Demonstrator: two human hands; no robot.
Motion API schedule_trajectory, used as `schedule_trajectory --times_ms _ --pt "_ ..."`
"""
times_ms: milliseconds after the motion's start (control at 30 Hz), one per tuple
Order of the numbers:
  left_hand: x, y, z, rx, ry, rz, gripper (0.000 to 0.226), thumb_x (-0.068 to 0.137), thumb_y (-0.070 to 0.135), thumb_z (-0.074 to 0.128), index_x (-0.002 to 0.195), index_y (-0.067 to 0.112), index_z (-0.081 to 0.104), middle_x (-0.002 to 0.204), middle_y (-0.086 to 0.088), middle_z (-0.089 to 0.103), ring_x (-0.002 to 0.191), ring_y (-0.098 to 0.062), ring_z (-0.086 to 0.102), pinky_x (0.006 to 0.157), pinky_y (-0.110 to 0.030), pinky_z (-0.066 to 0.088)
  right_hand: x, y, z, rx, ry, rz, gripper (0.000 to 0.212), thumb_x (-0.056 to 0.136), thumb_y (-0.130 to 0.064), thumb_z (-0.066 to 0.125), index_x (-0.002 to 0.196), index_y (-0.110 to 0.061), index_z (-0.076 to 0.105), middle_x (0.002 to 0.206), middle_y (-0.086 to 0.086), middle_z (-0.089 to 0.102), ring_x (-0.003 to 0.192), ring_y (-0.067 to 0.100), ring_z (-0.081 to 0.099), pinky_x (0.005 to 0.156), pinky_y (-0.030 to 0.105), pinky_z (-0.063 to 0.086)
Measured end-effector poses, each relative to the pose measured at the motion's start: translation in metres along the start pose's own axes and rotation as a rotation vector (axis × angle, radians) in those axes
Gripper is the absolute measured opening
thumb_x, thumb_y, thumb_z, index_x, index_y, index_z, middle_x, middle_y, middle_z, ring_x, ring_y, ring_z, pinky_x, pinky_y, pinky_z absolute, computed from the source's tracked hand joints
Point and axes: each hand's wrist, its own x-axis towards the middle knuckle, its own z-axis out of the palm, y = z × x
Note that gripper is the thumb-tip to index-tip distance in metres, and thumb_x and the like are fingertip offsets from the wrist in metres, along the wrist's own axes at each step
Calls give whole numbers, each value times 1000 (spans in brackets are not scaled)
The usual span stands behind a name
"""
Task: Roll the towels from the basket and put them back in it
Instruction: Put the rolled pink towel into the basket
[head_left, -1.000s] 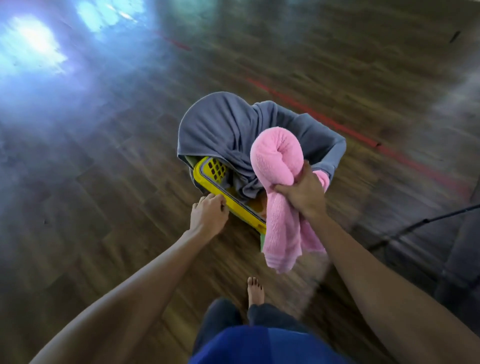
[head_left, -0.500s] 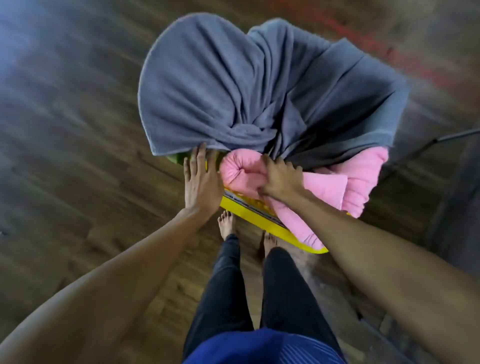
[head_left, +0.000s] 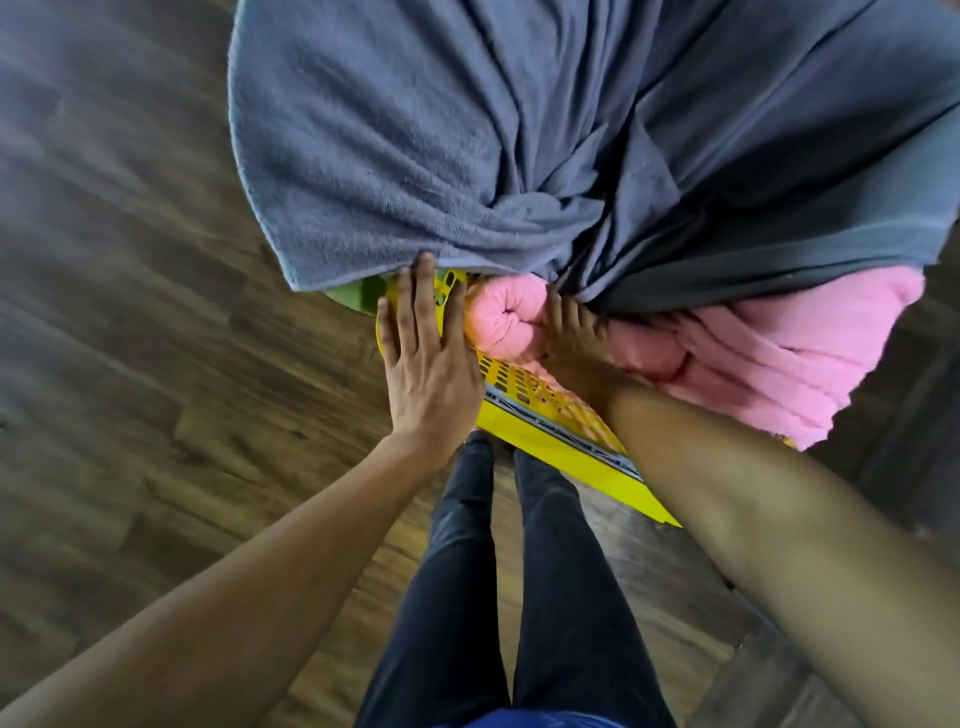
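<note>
A yellow plastic basket (head_left: 550, 426) stands on the wooden floor right in front of my legs. A large grey towel (head_left: 467, 145) drapes over most of it and hides the inside. A pink towel (head_left: 769, 358) lies along the near rim, its rolled end (head_left: 501, 319) at the left and its loose end hanging over the right side. My left hand (head_left: 426, 358) lies flat with fingers spread on the basket's left corner. My right hand (head_left: 569, 338) presses down on the pink towel, fingers partly under the grey towel's edge.
A bit of green cloth (head_left: 358, 296) peeks out under the grey towel at the basket's left corner. Dark wooden floor (head_left: 130, 312) surrounds the basket. My two legs in dark trousers (head_left: 519, 597) stand close against its near side.
My right hand has brought the pink towel down from above the basket onto its near rim. My left hand slid up onto the basket's corner. My head has moved closer over the basket.
</note>
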Motion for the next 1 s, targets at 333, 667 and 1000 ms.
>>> schedule_trajectory --times_ms 333,667,1000 --pt "0 0 0 36 -17 -7 60 85 19 42 145 18 38 162 -14 3 150 -31 -1 118 -54 11 12 -6 14 -102 29 131 84 94 -34 51 154 -16 -4 153 9 21 134 29 29 100 42 36" --pt "2 -5 1 -26 -25 14 54 85 21 40 139 18 46 162 -13 4 149 -31 0 119 -52 8 -1 4 -16 581 -102 152 73 80 -29 74 142 -10 40 145 17 39 132 32 39 106 36 33" --pt "-42 49 -33 -193 -107 139 37 81 16 54 118 12 61 130 -14 53 128 -36 41 117 -55 13 -224 21 -83 1031 450 347 18 88 -10 60 102 -16 70 104 -1 70 99 14 63 86 19 42"
